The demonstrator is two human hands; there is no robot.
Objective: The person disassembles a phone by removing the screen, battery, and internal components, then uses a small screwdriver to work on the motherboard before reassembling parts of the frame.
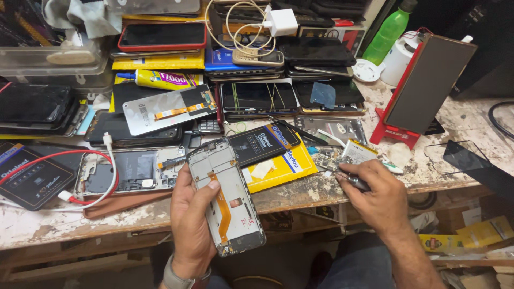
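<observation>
My left hand [188, 222] holds an opened phone frame [227, 198] with its inside facing up; an orange flex cable runs down its middle. The thumb lies across the frame's upper part. My right hand [377, 195] rests on the bench edge, closed around a dark metal tool [357, 183], apparently a screwdriver, whose tip points left toward a small circuit board [329, 159]. A flat silver battery [357, 151] lies just beyond that hand.
The worn wooden bench [64, 225] is crowded: another opened phone [128, 172] with red and white cables, yellow and dark flat packets [278, 160], stacked phones, a glue tube [158, 80], a charger [279, 21], a red stand holding a panel [423, 85], a green bottle [390, 31].
</observation>
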